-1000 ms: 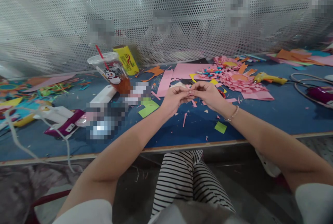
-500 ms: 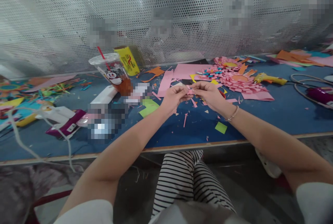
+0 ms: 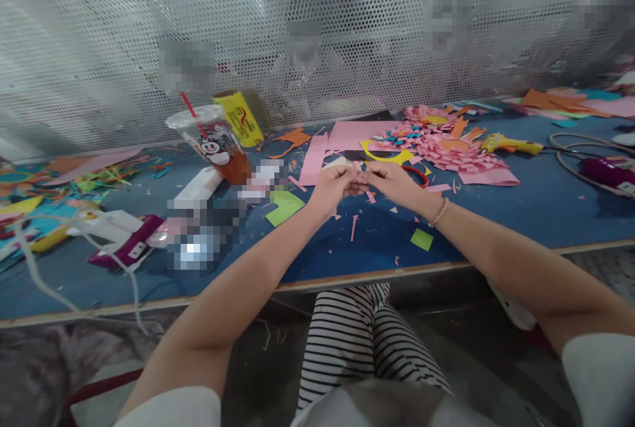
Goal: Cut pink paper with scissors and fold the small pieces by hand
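Note:
My left hand [image 3: 336,186] and my right hand [image 3: 391,182] meet above the blue table [image 3: 496,215], fingertips pinched together on a small pink paper piece [image 3: 364,178]. Most of the piece is hidden by my fingers. A bracelet sits on my right wrist. Red-handled scissors [image 3: 419,176] lie just behind my right hand. Beyond them rests a pink paper flower [image 3: 454,153] made of folded strips, with a large pink sheet [image 3: 354,134] beside it.
A plastic cup with a red straw [image 3: 211,139] and a yellow packet [image 3: 239,116] stand at the left. A yellow glue gun [image 3: 510,145] and a purple one [image 3: 608,174] lie at the right, another purple glue gun [image 3: 124,245] at the left. Paper scraps litter the table. Perforated metal screen behind.
My hands stay joined on the pink piece, fingers shifting slightly. The view has tilted a little, so everything sits slightly lower and leftward.

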Tool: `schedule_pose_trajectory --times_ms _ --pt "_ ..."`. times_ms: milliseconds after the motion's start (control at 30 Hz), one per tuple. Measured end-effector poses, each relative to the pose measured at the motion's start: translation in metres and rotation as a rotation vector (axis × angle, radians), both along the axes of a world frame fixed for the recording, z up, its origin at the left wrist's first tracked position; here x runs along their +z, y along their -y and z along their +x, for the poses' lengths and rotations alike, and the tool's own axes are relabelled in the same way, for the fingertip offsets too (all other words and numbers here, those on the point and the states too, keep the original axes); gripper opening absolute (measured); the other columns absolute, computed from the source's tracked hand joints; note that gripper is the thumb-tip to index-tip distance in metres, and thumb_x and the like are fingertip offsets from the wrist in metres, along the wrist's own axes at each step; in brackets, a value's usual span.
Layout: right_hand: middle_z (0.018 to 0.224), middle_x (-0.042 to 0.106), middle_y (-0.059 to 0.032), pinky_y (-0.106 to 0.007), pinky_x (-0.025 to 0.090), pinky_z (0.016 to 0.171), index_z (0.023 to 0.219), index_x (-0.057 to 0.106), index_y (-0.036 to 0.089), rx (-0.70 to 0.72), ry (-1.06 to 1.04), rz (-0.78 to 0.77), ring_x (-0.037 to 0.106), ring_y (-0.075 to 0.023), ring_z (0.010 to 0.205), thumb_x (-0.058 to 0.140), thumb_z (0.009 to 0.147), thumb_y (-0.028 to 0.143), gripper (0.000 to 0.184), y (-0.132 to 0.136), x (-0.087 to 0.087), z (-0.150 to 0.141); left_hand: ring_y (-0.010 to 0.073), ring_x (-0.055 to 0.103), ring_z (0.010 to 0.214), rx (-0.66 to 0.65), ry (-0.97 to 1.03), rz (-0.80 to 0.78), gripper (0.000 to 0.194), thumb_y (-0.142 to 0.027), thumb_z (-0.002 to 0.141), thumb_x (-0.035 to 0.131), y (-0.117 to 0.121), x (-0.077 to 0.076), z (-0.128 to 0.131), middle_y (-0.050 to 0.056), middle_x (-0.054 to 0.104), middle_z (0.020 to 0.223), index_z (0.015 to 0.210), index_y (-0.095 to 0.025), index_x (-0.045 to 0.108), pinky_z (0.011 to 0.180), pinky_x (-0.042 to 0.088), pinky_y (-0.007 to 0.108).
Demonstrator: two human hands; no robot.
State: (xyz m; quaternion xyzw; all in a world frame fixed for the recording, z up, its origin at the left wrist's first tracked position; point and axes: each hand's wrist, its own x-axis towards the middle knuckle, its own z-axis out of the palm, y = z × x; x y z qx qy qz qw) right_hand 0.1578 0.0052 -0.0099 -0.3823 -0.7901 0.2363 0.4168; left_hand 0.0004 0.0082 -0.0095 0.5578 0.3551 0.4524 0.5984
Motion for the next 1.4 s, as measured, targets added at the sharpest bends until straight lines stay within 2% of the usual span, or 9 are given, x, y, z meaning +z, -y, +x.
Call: schedule_pose_trajectory --times_ms 167,333,433,567,733,1033,1200,1300,1400 --pt "0.054 0.034 0.0046 -0.024 0.025 0.052 0.053 0.036 0.018 0.026 -0.07 -0.036 0.032 -0.0079 0.053 0.047 0.082 0.027 0.032 -0.002 -0.003 -0.003 0.0098 0.063 0.057 -0.02 -0.034 -0.044 0.017 -0.026 0.072 0.067 -0.002 0.003 -0.002 0.003 0.065 0.064 0.071 -0.011 0.058 0.063 0.051 0.023" --pt "0.054 0.037 0.0049 -0.023 0.027 0.048 0.059 0.041 0.019 0.132 -0.192 -0.205 0.036 -0.008 0.048 0.046 0.082 0.035 0.029 -0.005 -0.005 -0.001 0.0099 0.064 0.059 -0.006 -0.068 -0.033 0.02 -0.029 0.073 0.066 -0.004 0.005 -0.002 0.002 0.065 0.065 0.075 -0.013 0.055 0.064 0.051 0.023" --pt "0.055 0.039 0.004 -0.024 0.031 0.049 0.063 0.041 0.02 0.056 -0.194 -0.194 0.039 -0.0096 0.049 0.038 0.086 0.035 0.028 -0.013 -0.008 0.005 0.0092 0.063 0.06 0.082 -0.144 0.003 0.015 -0.028 0.078 0.058 -0.011 0.005 -0.008 0.002 0.065 0.067 0.076 -0.014 0.054 0.065 0.051 0.024" --pt "0.07 0.052 -0.0013 -0.027 0.039 0.062 0.07 0.051 0.018 -0.21 0.076 0.091 0.048 -0.0135 0.064 0.047 0.08 0.026 0.013 -0.031 -0.018 0.019 0.0097 0.057 0.055 0.237 -0.547 0.168 0.015 -0.026 0.079 0.051 -0.029 0.001 -0.026 0.003 0.063 0.065 0.071 -0.014 0.057 0.059 0.046 0.024" --pt "0.104 0.059 -0.0114 -0.038 0.038 0.092 0.101 0.059 0.015 -0.123 0.43 0.235 0.051 -0.0244 0.103 0.052 0.078 0.026 0.026 -0.047 -0.034 0.028 0.0157 0.06 0.072 0.136 -1.086 0.371 0.015 -0.025 0.075 0.052 -0.045 -0.008 -0.04 0.005 0.065 0.074 0.07 -0.016 0.063 0.069 0.044 0.027" --pt "0.116 0.05 -0.0166 -0.045 0.04 0.09 0.113 0.056 0.015 -0.295 0.689 0.096 0.05 -0.0304 0.103 0.055 0.078 0.039 0.043 -0.056 -0.049 0.043 0.0185 0.056 0.093 0.132 -1.381 0.685 0.021 -0.019 0.074 0.051 -0.042 -0.013 -0.04 0.009 0.06 0.098 0.091 -0.016 0.062 0.082 0.043 0.029" --pt "0.108 0.054 -0.0155 -0.042 0.04 0.09 0.109 0.058 0.014 -0.326 0.606 0.045 0.05 -0.0274 0.104 0.05 0.081 0.033 0.035 -0.053 -0.041 0.042 0.0245 0.046 0.108 0.059 -1.653 0.935 0.028 -0.015 0.077 0.047 -0.025 -0.008 -0.03 0.011 0.053 0.11 0.103 -0.018 0.056 0.087 0.038 0.037" --pt "0.105 0.054 -0.0168 -0.043 0.04 0.089 0.105 0.058 0.014 -0.4 0.622 -0.006 0.05 -0.0298 0.105 0.052 0.079 0.038 0.035 -0.049 -0.033 0.046 0.0268 0.046 0.107 0.011 -1.708 1.062 0.031 -0.014 0.076 0.047 -0.02 -0.007 -0.026 0.013 0.053 0.109 0.107 -0.016 0.053 0.086 0.037 0.04" --pt "0.105 0.054 -0.0178 -0.042 0.042 0.086 0.102 0.057 0.013 -0.43 0.668 -0.068 0.052 -0.0305 0.102 0.057 0.075 0.039 0.038 -0.046 -0.026 0.054 0.0262 0.047 0.105 -0.024 -1.708 1.076 0.031 -0.011 0.075 0.047 -0.021 -0.008 -0.027 0.013 0.054 0.106 0.105 -0.015 0.052 0.084 0.038 0.038"
